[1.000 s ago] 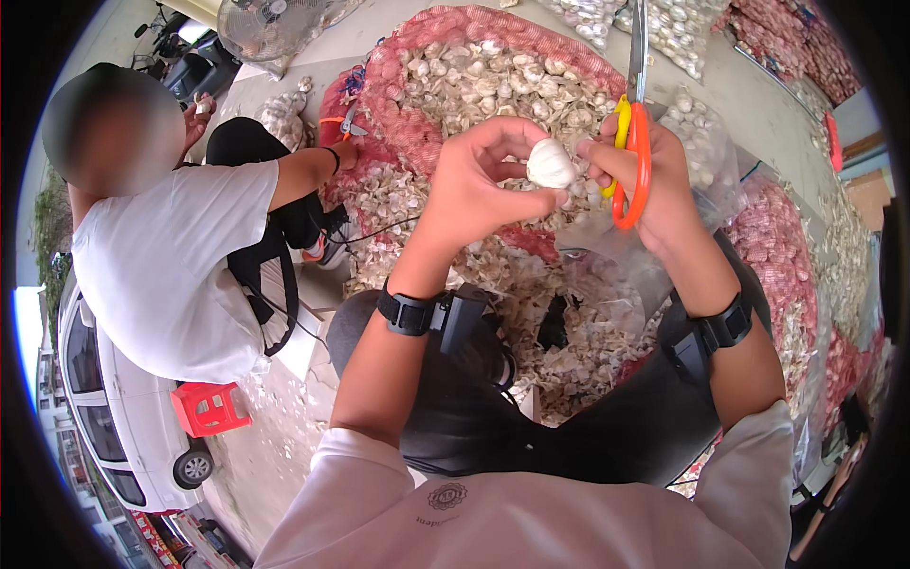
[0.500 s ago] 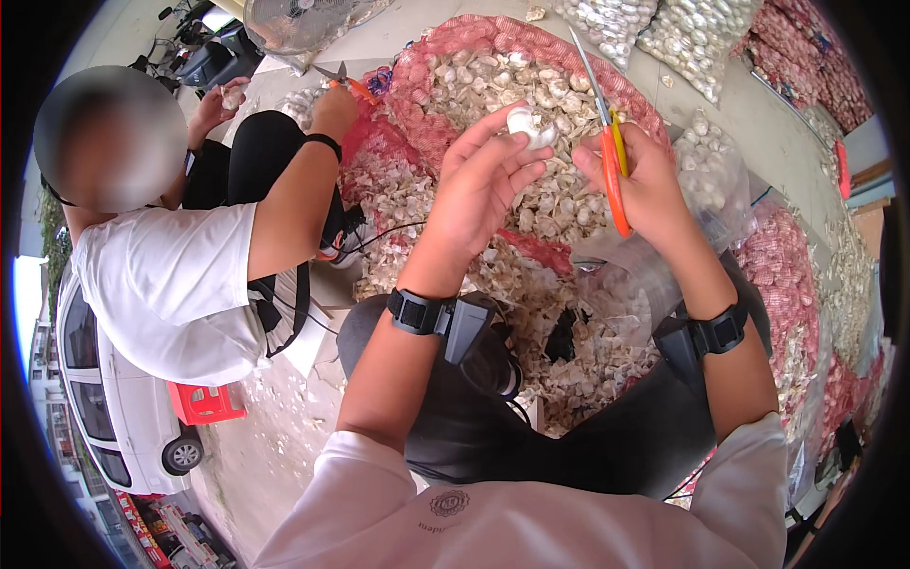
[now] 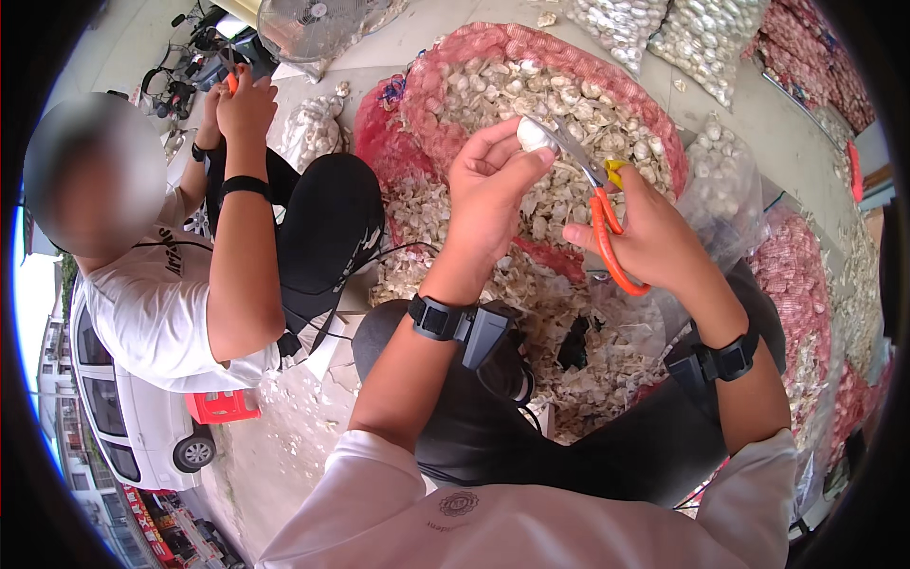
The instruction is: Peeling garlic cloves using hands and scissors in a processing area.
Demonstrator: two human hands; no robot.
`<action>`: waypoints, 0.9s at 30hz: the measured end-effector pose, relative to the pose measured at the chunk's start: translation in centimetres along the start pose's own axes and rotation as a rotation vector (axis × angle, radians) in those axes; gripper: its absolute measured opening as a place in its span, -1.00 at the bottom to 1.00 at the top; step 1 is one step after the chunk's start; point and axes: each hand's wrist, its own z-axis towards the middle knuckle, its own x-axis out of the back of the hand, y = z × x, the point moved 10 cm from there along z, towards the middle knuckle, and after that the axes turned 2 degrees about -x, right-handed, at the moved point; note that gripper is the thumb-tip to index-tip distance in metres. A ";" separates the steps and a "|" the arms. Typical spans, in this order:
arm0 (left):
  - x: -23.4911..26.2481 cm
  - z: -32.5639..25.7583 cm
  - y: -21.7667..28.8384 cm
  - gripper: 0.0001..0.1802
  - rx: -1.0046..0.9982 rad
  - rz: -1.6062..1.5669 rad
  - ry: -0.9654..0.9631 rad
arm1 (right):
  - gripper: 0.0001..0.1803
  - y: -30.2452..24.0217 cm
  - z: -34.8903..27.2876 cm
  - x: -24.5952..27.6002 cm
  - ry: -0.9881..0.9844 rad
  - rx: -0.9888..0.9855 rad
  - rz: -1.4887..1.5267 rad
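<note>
Between the thumb and fingers of my left hand [image 3: 495, 180] is a white garlic bulb [image 3: 535, 135]. My right hand [image 3: 659, 223] grips scissors [image 3: 607, 220] with orange and yellow handles. Their blades are spread and reach to the top of the bulb; whether they touch it I cannot tell. Below both hands lies a red mesh sack [image 3: 531, 40], rolled down around a heap of garlic bulbs [image 3: 569, 90] and loose skins. More papery skins [image 3: 417, 275] are piled toward my legs.
At left a co-worker [image 3: 180, 284] sits close, holding orange-handled scissors [image 3: 230, 81]. A clear bag of garlic [image 3: 716, 180] stands right of the heap, with filled mesh sacks [image 3: 787, 275] beyond. A fan [image 3: 313, 24] stands at the far left, a red stool [image 3: 223, 406] behind the co-worker.
My scissors have opened and swung left, bringing the blades to the garlic bulb in my left hand. The co-worker has raised both hands and scissors, away from the heap.
</note>
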 end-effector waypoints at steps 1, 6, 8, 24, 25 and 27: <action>0.0 0.0 0.0 -0.64 -0.018 0.033 0.005 | -0.01 -0.2 0.0 0.4 0.003 0.000 0.003; 0.2 -0.2 0.0 -0.67 -0.028 0.106 -0.010 | -0.40 0.7 -0.3 0.4 -0.125 -0.134 0.026; 0.1 -0.2 -0.2 -0.68 -0.008 0.115 -0.008 | -0.41 1.8 -0.1 0.3 -0.110 -0.129 0.027; 0.3 0.0 -2.8 -0.65 0.327 -0.285 0.015 | -0.34 0.2 -2.1 2.6 0.035 -0.032 -0.032; 0.3 0.0 -2.8 -0.63 0.331 -0.287 0.019 | -0.34 0.0 -2.0 2.6 0.033 -0.031 -0.031; 0.4 0.0 -2.6 -0.62 0.335 -0.287 0.024 | -0.29 -0.1 -1.7 2.3 -0.009 -0.060 -0.117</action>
